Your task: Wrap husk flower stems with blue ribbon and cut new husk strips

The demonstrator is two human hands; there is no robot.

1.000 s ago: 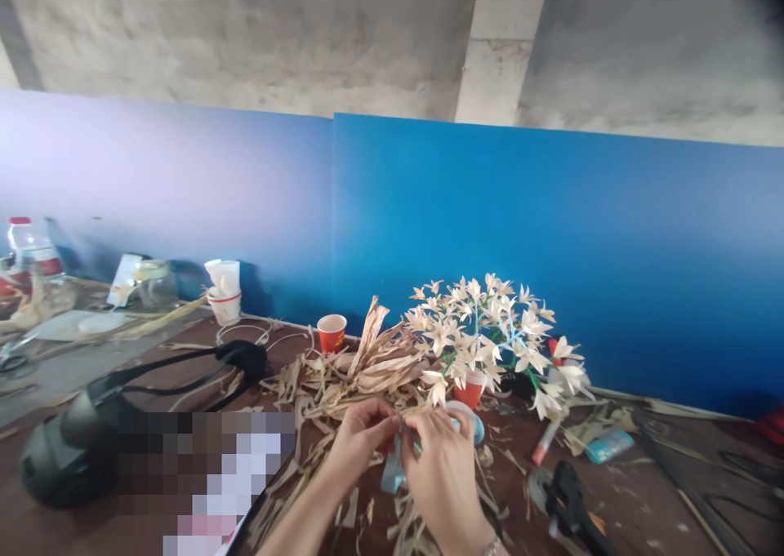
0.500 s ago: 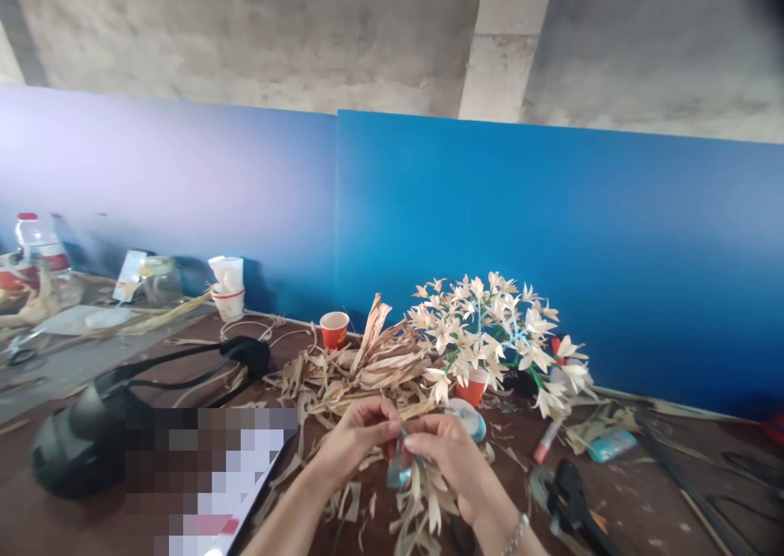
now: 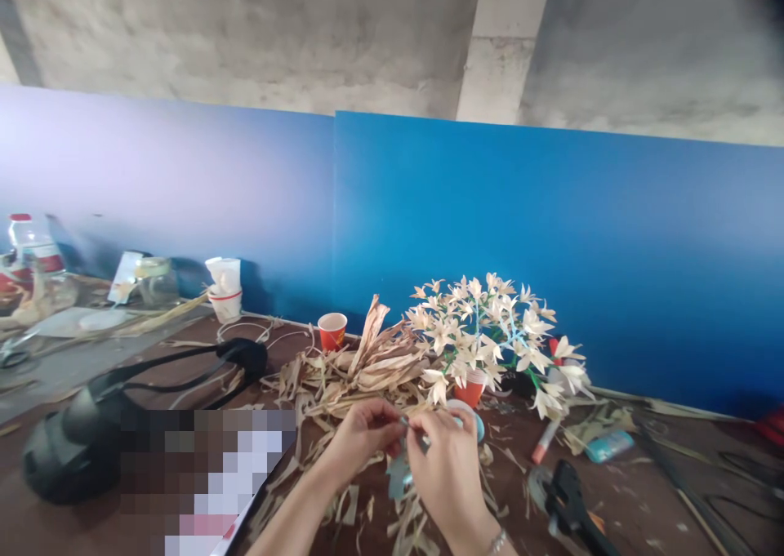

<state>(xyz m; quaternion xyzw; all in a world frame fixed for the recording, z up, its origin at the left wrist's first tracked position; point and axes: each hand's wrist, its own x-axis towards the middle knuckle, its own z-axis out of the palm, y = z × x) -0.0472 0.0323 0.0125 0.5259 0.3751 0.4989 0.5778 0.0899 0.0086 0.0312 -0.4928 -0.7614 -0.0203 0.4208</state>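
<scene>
My left hand and my right hand meet low in the middle, both pinched on a small husk piece with a thin stem and a pale blue strip hanging under it. Just beyond my fingers lies a roll of pale blue tape. A heap of dried corn husks spreads over the brown table behind my hands. To the right of the heap stands a bouquet of cream husk flowers in a red cup.
A black bag with straps lies at the left. A second red cup and stacked white cups stand by the blue wall. A black tool, a glue stick and a light blue tube lie at the right.
My right hand has turned over, back toward me again, and moved up close to the left hand. The husk strips that hung below it half a second ago are now hidden.
</scene>
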